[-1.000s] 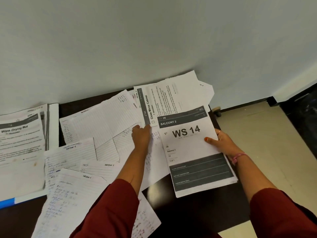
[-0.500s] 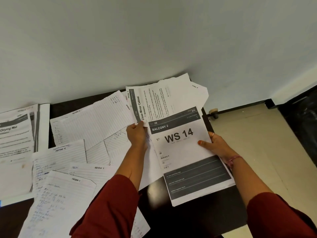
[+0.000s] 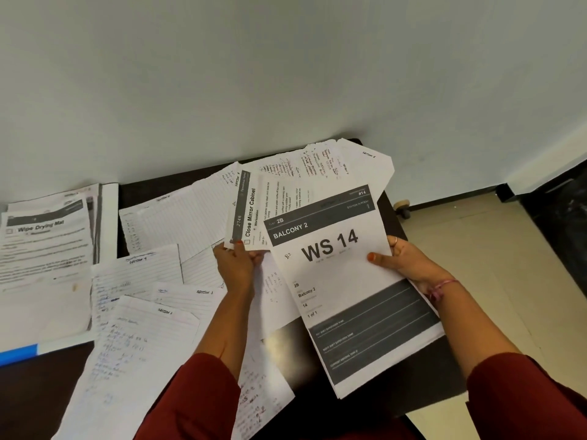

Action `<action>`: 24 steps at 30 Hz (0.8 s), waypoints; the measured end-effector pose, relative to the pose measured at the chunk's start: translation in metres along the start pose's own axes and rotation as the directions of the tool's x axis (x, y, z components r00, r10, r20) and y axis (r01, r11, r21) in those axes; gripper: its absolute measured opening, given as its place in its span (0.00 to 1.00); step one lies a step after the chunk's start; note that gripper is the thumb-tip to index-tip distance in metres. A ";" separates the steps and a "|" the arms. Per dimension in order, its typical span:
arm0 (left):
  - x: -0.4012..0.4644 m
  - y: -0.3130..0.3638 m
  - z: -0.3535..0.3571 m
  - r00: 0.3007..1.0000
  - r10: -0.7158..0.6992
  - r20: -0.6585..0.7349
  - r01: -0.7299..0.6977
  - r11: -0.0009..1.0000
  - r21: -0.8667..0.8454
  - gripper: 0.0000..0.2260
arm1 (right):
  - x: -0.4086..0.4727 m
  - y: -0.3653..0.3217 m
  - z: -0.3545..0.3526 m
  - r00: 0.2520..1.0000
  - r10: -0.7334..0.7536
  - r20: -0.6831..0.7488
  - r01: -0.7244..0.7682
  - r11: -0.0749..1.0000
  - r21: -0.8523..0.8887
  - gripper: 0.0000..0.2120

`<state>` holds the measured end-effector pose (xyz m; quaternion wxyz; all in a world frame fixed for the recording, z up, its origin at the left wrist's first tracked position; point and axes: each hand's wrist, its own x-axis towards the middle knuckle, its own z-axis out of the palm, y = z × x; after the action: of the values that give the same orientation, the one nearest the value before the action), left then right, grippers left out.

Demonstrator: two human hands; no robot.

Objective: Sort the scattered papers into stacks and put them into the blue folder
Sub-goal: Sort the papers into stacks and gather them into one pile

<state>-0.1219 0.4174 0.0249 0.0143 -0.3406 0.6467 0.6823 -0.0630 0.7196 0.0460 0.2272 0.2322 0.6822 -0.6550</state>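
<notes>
While both hands are occupied with printed sheets, the sort is judged mid-gather, nothing foldered yet.

Left hand [image 3: 236,265]: thumb and fingers pinch the lower corner of the "Close Mirror Cabinet" sheet [image 3: 251,214], lifted clear of the desk.
Right hand [image 3: 405,263]: grips the right edge of the "WS 14" stack [image 3: 343,281], thumb on top; several sheet edges show at its lower corner.
Step in hand: collecting printed forms apart from handwritten pages (judgement).
Next move calls for: laying the pinched sheet squarely onto the held stack, or onto the "Wipe Drying Mat" pile [image 3: 44,249] at far left; edges need aligning.
Handwritten lined pages [image 3: 139,344]: scattered, overlapping across the black desk [image 3: 365,404].
Blue folder [image 3: 17,354]: far left, only a blue strip visible beneath the printed pile.
Hidden: folder's extent and whether it lies open; left fingertips behind paper; sheet count in the held stack.
Hard to read: small print, handwriting.
</notes>
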 end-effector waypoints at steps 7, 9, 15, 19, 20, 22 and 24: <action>0.002 -0.004 -0.062 0.986 -0.042 0.163 0.029 0.996 0.082 0.09 | -0.013 -0.002 0.052 1.000 -0.016 0.016 0.017 0.999 -0.028 0.12; 0.007 -0.004 -0.083 0.978 -0.054 0.202 0.016 0.983 0.184 0.09 | -0.015 0.001 0.067 1.000 -0.021 0.020 0.022 0.999 -0.048 0.13; 0.029 0.004 -0.136 0.953 -0.078 0.294 -0.027 0.940 0.339 0.15 | -0.020 0.013 0.108 0.999 0.002 0.042 -0.001 1.000 -0.019 0.14; 0.039 0.011 -0.160 0.935 -0.100 0.340 -0.042 0.921 0.386 0.09 | -0.021 0.016 0.135 0.998 0.007 0.058 -0.005 0.999 -0.039 0.16; 0.041 0.012 -0.164 0.934 -0.105 0.341 -0.039 0.920 0.390 0.09 | -0.021 0.017 0.141 0.998 0.005 0.063 -0.002 0.999 -0.044 0.16; 0.045 0.013 -0.170 0.935 -0.121 0.335 -0.026 0.915 0.403 0.09 | -0.020 0.019 0.153 0.997 0.009 0.073 -0.006 0.999 -0.051 0.16; 0.049 0.012 -0.174 0.932 -0.139 0.335 -0.011 0.912 0.410 0.11 | -0.020 0.020 0.165 0.996 0.013 0.087 -0.008 0.998 -0.064 0.16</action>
<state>-0.0877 0.2390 0.0235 0.2241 -0.2220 0.7487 0.5831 -0.0336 0.5549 0.0364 0.2676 0.1996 0.6907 -0.6414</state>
